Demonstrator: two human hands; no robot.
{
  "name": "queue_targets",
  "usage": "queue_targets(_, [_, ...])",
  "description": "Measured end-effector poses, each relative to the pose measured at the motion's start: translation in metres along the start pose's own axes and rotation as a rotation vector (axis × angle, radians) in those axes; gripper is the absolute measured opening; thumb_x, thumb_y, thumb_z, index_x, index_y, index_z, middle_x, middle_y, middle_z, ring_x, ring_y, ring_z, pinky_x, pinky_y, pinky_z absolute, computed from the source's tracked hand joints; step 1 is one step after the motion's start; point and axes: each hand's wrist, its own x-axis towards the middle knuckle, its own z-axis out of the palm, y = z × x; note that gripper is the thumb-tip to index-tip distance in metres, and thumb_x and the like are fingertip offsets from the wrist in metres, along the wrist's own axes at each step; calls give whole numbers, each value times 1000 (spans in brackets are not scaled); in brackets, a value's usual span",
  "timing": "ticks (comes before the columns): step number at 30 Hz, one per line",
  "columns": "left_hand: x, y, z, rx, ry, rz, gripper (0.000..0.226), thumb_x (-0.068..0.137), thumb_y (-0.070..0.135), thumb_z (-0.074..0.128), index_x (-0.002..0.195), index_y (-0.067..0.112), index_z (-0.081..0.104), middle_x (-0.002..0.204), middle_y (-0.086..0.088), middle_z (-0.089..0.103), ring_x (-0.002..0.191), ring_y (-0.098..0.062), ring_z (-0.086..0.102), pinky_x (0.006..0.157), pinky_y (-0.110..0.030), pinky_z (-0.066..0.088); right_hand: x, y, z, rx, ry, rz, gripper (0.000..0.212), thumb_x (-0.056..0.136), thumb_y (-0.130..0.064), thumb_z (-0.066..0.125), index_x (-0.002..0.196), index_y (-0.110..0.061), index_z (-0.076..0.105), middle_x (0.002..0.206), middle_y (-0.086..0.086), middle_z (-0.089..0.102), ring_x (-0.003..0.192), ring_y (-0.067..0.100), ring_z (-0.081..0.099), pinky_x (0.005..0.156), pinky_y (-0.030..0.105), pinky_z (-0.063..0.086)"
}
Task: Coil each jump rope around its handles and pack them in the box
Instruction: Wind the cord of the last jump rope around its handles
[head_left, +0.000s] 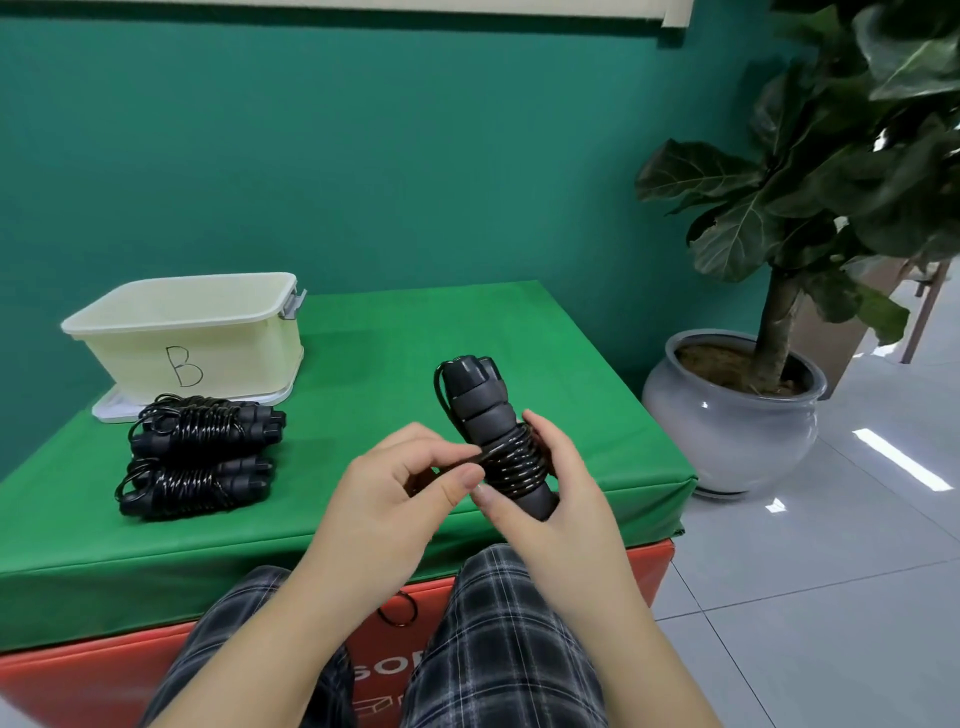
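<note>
Hands (467, 478) grip half-coiled rope (511, 467) on handles (480, 405).

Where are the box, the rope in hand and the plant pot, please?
box (234, 358): head view, front wall beside the letter B.
rope in hand (480, 402): head view, bare handle above the coils.
plant pot (727, 431): head view, grey belly.

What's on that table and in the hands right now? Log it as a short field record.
left hand: pinches the loose black cord
right hand: grips the handle pair, thumb on the coils
rope in hand: partly coiled, held above the table's near edge
coiled ropes: two bundles on the green table, in front of the box
box: cream, open, marked B; no rope visible inside
potted plant: on the floor, right of the table
</note>
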Motion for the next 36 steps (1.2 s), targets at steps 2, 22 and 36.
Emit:
queue_targets(2, [-2,-1,1,-27,-96,-19,23,78,25,54,95,29,69,74,13,54,47,-4,44,50,-20,40,1,2,1,2,58,11,66,79,-35,71,137,-37,39,128,-18,51,116,-5,46,90,3,33])
queue_targets(22, [3,-21,-1,92,-83,-14,54,63,86,34,67,35,54,53,21,52,48,2,42,48,-8,30,-4,-1,2,338,-51,-37,49,77,-37,60,123,-43,44,86,-18,65,75,-4,60,71,15,47])
queue_targets(36, [1,-14,-7,331,73,108,31,81,45,52,52,34,48,62,6,46,57,-8,44,53,-13,30,4,-2,1,152,83,-183,32,93,-32,40,117,-49,52,129,-26,51,125,-7,42,100,7,30])
